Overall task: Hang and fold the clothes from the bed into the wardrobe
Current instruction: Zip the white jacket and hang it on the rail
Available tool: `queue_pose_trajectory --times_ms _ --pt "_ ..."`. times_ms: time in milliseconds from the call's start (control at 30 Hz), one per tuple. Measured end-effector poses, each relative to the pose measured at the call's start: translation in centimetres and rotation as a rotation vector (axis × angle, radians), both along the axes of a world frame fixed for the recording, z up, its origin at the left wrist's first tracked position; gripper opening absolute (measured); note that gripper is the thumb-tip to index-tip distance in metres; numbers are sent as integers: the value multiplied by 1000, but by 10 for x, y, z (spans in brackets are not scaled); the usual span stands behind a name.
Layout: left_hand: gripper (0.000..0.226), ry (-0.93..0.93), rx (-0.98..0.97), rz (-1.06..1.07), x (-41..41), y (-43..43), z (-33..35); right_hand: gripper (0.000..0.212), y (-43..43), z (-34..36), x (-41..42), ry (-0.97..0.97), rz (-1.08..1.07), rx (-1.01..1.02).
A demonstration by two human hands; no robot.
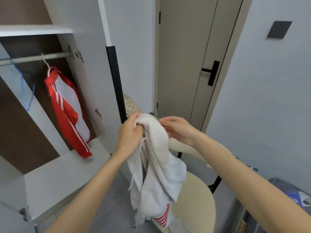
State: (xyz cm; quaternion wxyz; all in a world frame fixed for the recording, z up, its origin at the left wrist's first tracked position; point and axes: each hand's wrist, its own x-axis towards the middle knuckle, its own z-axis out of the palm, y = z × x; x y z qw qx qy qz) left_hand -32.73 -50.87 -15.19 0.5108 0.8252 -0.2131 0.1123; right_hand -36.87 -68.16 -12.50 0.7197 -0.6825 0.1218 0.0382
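A light grey garment [159, 165] with red-and-white stripes at its lower end hangs in front of me. My left hand [129, 132] grips its bunched top edge. My right hand [178, 130] pinches the same top edge from the right side. To the left stands the open wardrobe [38, 30] with a rail [33, 58]. A red and white jacket [67, 106] hangs from the rail on a white hanger. An empty blue hanger [27, 91] hangs further left on the same rail.
A cream round chair [198, 207] stands right below the garment. The wardrobe's open door with a black edge [116, 81] is in the middle. A closed beige room door [190, 56] with a black handle is behind. A grey bin is at the lower right.
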Motion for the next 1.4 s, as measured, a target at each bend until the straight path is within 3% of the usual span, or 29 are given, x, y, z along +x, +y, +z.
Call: queue_pose_trajectory --times_ms 67,200,267,400,467,533,667,767,833,967,1067,1200,1400 --pt "21 -38 36 75 7 -2 16 23 -1 -10 -11 -11 30 -23" --pt "14 0 138 90 11 -14 35 52 4 -38 -39 -21 262 -296" --pt "14 54 165 76 8 -19 33 60 10 -57 -46 -43 262 -451" --pt "19 77 90 69 3 -19 28 18 4 -104 -42 -19 166 -939" --pt "30 59 61 67 4 -11 29 22 -7 -119 -39 76 136 -1018" --pt "41 36 71 59 6 2 28 22 -20 -115 -35 52 -39 -1080" --pt "45 -23 149 40 7 21 22 21 -43 -62 -23 -213 -530 -762" --pt "37 -13 147 -51 3 15 19 23 -54 -12 -23 -381 -725 -582" --pt "40 27 45 -150 -5 1 28 28 -58 17 -30 -515 -803 -479" --pt "41 94 -257 -364 -22 -31 58 26 -66 60 -50 -654 -869 -239" --pt "34 99 -341 -466 -30 -57 75 18 -72 86 -63 -757 -847 -91" --pt "32 97 -340 -505 -29 -83 76 11 -81 96 -66 -790 -840 -42" --pt "28 195 -131 -536 -6 -114 25 15 -115 56 -48 -622 -907 -15"
